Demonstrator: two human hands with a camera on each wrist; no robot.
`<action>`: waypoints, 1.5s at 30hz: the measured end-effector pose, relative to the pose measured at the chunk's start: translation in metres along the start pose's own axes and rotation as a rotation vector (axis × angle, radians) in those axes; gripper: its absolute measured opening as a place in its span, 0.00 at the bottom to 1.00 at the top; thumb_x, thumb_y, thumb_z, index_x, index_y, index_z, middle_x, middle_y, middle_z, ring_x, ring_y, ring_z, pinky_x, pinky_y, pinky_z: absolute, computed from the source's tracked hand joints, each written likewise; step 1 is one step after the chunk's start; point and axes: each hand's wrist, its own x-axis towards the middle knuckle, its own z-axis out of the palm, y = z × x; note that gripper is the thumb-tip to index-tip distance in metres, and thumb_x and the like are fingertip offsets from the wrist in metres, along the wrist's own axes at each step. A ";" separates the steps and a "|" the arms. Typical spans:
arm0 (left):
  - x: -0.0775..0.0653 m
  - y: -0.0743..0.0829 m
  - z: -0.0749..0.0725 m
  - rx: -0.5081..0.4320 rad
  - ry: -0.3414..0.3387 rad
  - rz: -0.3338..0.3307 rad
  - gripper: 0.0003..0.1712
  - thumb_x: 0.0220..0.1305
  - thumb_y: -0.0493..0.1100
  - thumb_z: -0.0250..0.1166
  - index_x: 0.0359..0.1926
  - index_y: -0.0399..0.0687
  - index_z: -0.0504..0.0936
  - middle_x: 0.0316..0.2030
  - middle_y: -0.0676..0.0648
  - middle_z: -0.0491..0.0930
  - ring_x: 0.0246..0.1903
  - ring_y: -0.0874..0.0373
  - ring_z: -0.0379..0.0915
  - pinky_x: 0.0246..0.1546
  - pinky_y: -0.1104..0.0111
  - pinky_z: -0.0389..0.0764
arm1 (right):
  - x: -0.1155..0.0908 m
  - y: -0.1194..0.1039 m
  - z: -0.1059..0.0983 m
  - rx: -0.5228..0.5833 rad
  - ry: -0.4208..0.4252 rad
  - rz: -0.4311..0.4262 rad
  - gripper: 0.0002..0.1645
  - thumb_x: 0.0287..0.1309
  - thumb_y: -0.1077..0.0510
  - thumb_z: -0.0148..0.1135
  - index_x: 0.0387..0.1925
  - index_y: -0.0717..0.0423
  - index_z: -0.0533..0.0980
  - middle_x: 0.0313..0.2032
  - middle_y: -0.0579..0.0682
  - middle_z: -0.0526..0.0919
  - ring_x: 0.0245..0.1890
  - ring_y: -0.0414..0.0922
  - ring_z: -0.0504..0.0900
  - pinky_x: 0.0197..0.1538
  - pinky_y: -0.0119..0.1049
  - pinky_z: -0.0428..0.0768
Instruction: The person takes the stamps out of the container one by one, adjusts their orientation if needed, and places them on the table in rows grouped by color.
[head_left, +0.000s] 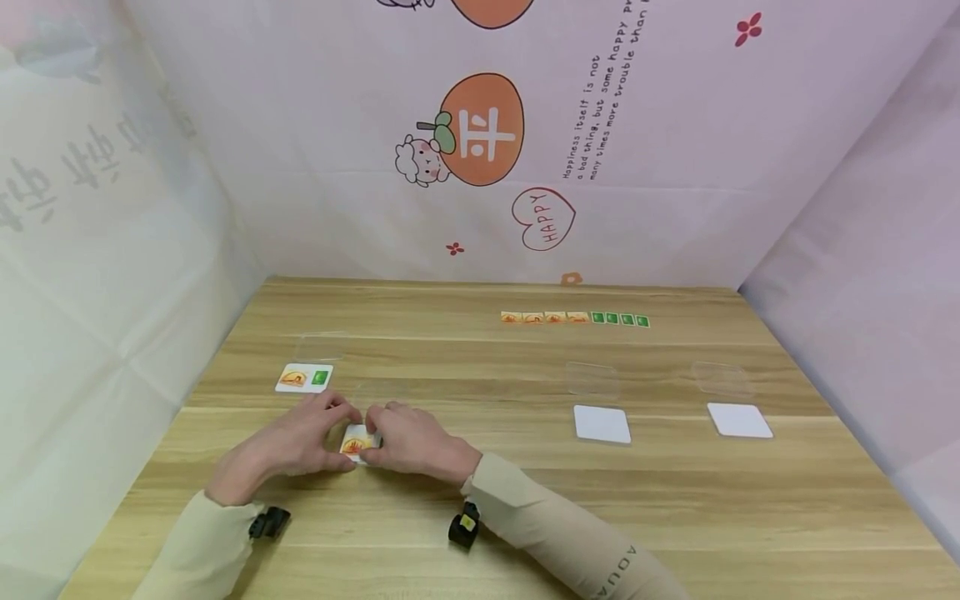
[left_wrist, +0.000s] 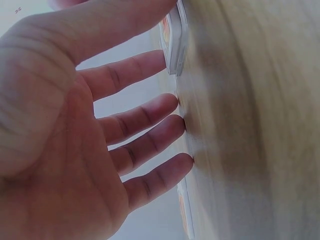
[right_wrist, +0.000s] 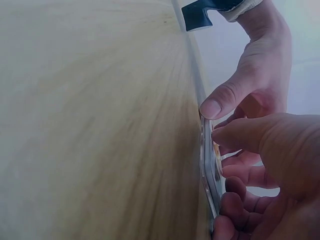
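Observation:
A white card (head_left: pixel 352 450) with an orange picture sticker lies on the table between the two hands. My left hand (head_left: pixel 303 435) holds its left side, the thumb at the near edge and the index finger at the far edge. In the left wrist view the other fingertips (left_wrist: pixel 186 161) touch the tabletop. My right hand (head_left: pixel 416 440) grips the card's right side, with the thumb over its face and the fingers curled at the edge. A clear plastic layer (right_wrist: pixel 204 165) shows along the card's underside. The card's right part is mostly hidden by the right hand.
Another white card (head_left: pixel 303 377) with an orange and a green sticker lies at the left. Two blank white cards (head_left: pixel 602 424) lie at the right. Clear plastic sheets (head_left: pixel 591 379) lie behind the cards. A row of orange and green stickers (head_left: pixel 555 317) runs along the back.

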 end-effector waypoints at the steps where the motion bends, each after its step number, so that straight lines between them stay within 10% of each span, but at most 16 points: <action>1: 0.000 0.000 0.000 -0.001 -0.001 -0.002 0.29 0.51 0.55 0.76 0.52 0.53 0.79 0.54 0.46 0.72 0.53 0.48 0.68 0.53 0.48 0.75 | 0.000 0.000 0.000 0.001 -0.001 0.002 0.18 0.61 0.42 0.64 0.43 0.47 0.75 0.33 0.40 0.75 0.28 0.36 0.71 0.26 0.27 0.68; 45: -0.001 -0.003 0.002 0.031 0.036 0.040 0.29 0.50 0.55 0.76 0.51 0.52 0.79 0.51 0.48 0.72 0.49 0.53 0.67 0.49 0.56 0.75 | 0.004 0.007 -0.005 0.275 0.017 -0.051 0.06 0.61 0.61 0.62 0.29 0.50 0.74 0.24 0.41 0.74 0.23 0.34 0.69 0.26 0.24 0.67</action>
